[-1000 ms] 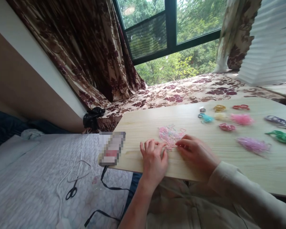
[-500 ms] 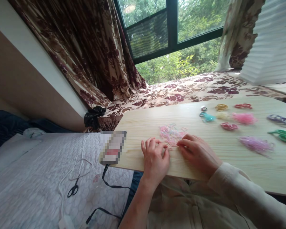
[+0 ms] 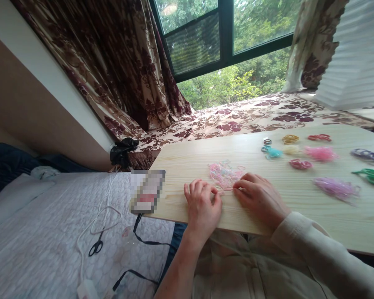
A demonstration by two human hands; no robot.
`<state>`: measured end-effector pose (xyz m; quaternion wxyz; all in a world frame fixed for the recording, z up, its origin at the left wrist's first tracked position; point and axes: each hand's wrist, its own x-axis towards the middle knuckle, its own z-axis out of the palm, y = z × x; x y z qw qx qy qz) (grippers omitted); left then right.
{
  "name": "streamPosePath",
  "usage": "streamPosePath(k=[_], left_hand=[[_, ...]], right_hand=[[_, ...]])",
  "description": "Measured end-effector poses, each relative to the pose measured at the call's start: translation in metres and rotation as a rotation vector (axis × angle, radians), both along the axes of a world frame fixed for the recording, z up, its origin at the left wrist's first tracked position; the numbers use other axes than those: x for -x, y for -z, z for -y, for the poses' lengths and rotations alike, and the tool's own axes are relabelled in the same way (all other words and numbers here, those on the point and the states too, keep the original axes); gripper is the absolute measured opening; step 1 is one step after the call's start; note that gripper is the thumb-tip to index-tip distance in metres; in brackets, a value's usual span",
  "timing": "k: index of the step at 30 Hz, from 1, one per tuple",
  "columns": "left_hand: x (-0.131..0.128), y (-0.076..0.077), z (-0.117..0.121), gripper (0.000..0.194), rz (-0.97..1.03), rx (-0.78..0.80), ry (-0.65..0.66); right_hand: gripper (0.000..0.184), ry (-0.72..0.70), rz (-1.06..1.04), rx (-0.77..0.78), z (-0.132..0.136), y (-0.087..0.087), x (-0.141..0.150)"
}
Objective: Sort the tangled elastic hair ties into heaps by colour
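Observation:
A loose pile of small rubber bands (image 3: 225, 173), mostly pink with some pale blue, lies on the pale wooden board. Just in front of it, my left hand (image 3: 203, 205) rests on the wood, thumb and index finger together at a thin pink band near the pile's lower edge. Facing it from the right, my right hand (image 3: 259, 198) pinches at the pile's near right edge, also on pink strands. The fingertips partly hide what each hand grips.
On the board's right lie purple bands (image 3: 335, 189), pink bands (image 3: 321, 153), teal bands (image 3: 273, 153), yellow hair ties (image 3: 290, 139) and green hair ties (image 3: 373, 177). A phone-like, blurred-out device (image 3: 148, 193) sits at the left edge. Scissors (image 3: 96, 248) lie on the bed.
My right hand has shifted very slightly right, its fingertips a little farther from my left hand. The pile looks the same.

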<state>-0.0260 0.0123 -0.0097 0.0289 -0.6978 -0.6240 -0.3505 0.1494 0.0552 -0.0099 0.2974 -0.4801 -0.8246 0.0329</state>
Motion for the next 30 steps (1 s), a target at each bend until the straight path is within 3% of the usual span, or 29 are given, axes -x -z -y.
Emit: streamPosePath(k=[10,20,30], left_hand=[[-0.001,-0.002,0.003,0.011,-0.005,0.006,-0.006],[-0.009,-0.018,-0.001,0.013,-0.03,0.02,0.011],[-0.016,-0.008,0.002,0.021,0.019,-0.031,0.036]], right_hand=[[0.023,0.001,0.065,0.028,0.0,-0.002,0.002],[0.025,-0.025,0.082,0.011,0.0,-0.002,0.003],[0.023,-0.126,0.015,-0.013,0.0,-0.001,0.001]])
